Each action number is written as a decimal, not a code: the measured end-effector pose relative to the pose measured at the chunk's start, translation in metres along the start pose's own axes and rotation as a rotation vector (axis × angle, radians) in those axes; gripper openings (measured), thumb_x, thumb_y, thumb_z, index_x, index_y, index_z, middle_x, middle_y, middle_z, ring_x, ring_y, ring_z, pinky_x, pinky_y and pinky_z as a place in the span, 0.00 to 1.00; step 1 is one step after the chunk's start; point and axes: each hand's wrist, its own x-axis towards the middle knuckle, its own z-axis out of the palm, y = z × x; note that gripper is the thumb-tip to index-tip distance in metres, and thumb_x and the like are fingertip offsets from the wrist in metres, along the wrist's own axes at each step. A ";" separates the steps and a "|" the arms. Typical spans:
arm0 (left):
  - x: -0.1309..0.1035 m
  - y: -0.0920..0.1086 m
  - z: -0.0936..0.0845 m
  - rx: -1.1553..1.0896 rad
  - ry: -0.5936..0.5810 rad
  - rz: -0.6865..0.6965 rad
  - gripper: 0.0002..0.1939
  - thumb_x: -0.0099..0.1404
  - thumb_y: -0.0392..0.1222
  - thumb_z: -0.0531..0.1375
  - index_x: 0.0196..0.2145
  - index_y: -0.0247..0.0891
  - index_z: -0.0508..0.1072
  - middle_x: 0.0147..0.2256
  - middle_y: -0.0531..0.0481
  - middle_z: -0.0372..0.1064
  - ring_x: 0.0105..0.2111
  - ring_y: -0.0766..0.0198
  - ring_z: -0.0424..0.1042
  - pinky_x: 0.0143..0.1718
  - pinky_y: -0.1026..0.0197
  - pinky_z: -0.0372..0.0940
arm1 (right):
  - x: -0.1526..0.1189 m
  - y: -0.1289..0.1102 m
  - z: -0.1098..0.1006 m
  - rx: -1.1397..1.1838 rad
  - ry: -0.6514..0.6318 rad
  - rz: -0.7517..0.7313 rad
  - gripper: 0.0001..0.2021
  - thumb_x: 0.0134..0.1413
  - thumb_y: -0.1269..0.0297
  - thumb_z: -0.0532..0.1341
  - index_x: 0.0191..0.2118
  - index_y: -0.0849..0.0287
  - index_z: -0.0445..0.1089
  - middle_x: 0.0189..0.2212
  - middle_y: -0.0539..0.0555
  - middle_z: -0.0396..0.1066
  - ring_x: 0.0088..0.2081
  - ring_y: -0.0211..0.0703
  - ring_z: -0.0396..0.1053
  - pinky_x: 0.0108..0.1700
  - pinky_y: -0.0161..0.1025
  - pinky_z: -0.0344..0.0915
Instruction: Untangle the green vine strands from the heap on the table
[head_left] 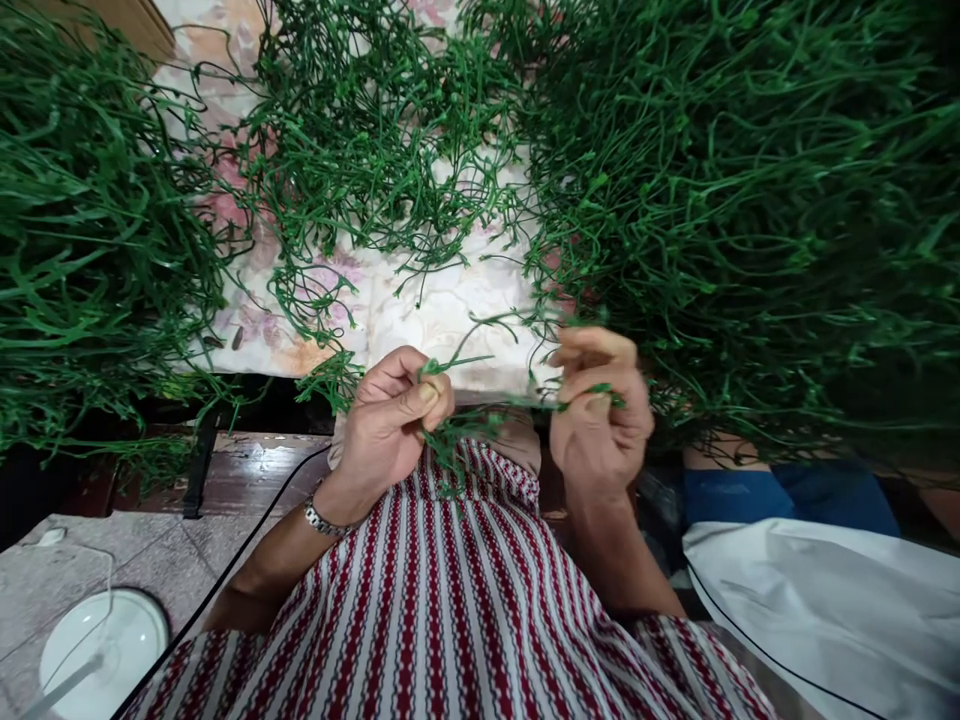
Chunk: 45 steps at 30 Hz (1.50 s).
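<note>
My left hand (pixel 391 412) is closed in a pinch, thumb against bent index finger, on a thin green plastic-looking stem (pixel 461 361). Loose green sprigs (pixel 450 450) hang just below and to the right of it, over my lap. To the right, my right hand (pixel 602 415) is raised at the table's front edge, slightly blurred. Its thumb and index finger press together on another green stem (pixel 606 393), with the upper fingers loosely bent. Between my hands, blurred thin strands cross the gap; I cannot tell which hand holds each.
A large heap of green stems (pixel 750 220) covers the table's right side, another heap (pixel 82 230) the left. Scattered stems (pixel 405 110) lie on the floral tablecloth (pixel 450 320). White fabric (pixel 832 590) is at lower right, a round white base (pixel 105 650) at lower left, near a black cable (pixel 247 545).
</note>
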 end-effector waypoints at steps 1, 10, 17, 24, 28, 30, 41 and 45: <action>0.000 -0.001 0.000 0.020 0.020 0.008 0.05 0.54 0.35 0.62 0.27 0.37 0.67 0.17 0.57 0.61 0.17 0.73 0.55 0.23 0.65 0.52 | 0.003 -0.003 -0.003 0.000 0.024 -0.003 0.09 0.58 0.61 0.55 0.29 0.58 0.65 0.42 0.56 0.65 0.44 0.46 0.67 0.47 0.47 0.64; -0.001 -0.006 0.002 0.238 0.084 0.091 0.07 0.54 0.35 0.64 0.26 0.36 0.67 0.19 0.56 0.64 0.19 0.72 0.62 0.23 0.68 0.55 | 0.000 -0.040 -0.007 -0.205 -0.376 -0.078 0.09 0.55 0.74 0.54 0.40 0.57 0.69 0.27 0.52 0.68 0.26 0.37 0.65 0.26 0.37 0.63; -0.002 -0.009 0.001 0.279 0.071 0.082 0.06 0.56 0.36 0.63 0.26 0.36 0.68 0.21 0.54 0.66 0.22 0.71 0.64 0.26 0.69 0.59 | -0.024 -0.035 0.019 -0.525 -0.650 -0.271 0.12 0.55 0.72 0.54 0.46 0.63 0.65 0.28 0.55 0.68 0.29 0.40 0.65 0.30 0.38 0.65; 0.000 -0.012 0.002 0.203 0.130 0.098 0.08 0.54 0.37 0.64 0.27 0.36 0.67 0.21 0.55 0.66 0.21 0.72 0.63 0.22 0.70 0.59 | -0.020 -0.003 0.018 -0.437 -0.572 -0.132 0.14 0.57 0.69 0.54 0.50 0.61 0.60 0.39 0.58 0.69 0.40 0.43 0.68 0.41 0.40 0.67; 0.000 -0.010 0.002 0.183 0.095 0.097 0.07 0.56 0.38 0.63 0.28 0.37 0.66 0.22 0.55 0.68 0.19 0.72 0.63 0.22 0.69 0.61 | -0.023 0.001 0.018 -0.430 -0.576 -0.137 0.15 0.56 0.65 0.57 0.48 0.62 0.60 0.37 0.58 0.69 0.38 0.43 0.67 0.39 0.40 0.67; -0.001 -0.009 0.002 0.180 0.076 0.081 0.07 0.56 0.37 0.63 0.29 0.37 0.67 0.23 0.54 0.69 0.20 0.72 0.64 0.22 0.69 0.62 | -0.024 0.002 0.018 -0.429 -0.555 -0.153 0.13 0.56 0.66 0.57 0.47 0.62 0.61 0.35 0.57 0.69 0.36 0.42 0.67 0.37 0.39 0.66; -0.005 -0.010 0.011 0.146 0.037 0.145 0.03 0.56 0.35 0.63 0.29 0.38 0.70 0.28 0.52 0.73 0.31 0.66 0.72 0.34 0.63 0.66 | -0.021 0.001 0.016 -0.320 -0.502 -0.086 0.02 0.56 0.72 0.55 0.33 0.62 0.64 0.24 0.50 0.61 0.27 0.35 0.60 0.29 0.33 0.57; -0.006 -0.010 0.012 0.087 0.012 0.152 0.04 0.57 0.35 0.63 0.31 0.40 0.70 0.26 0.53 0.73 0.30 0.65 0.72 0.33 0.62 0.67 | -0.022 0.004 0.017 -0.298 -0.514 -0.038 0.02 0.56 0.72 0.54 0.33 0.61 0.63 0.23 0.47 0.56 0.25 0.33 0.57 0.28 0.32 0.54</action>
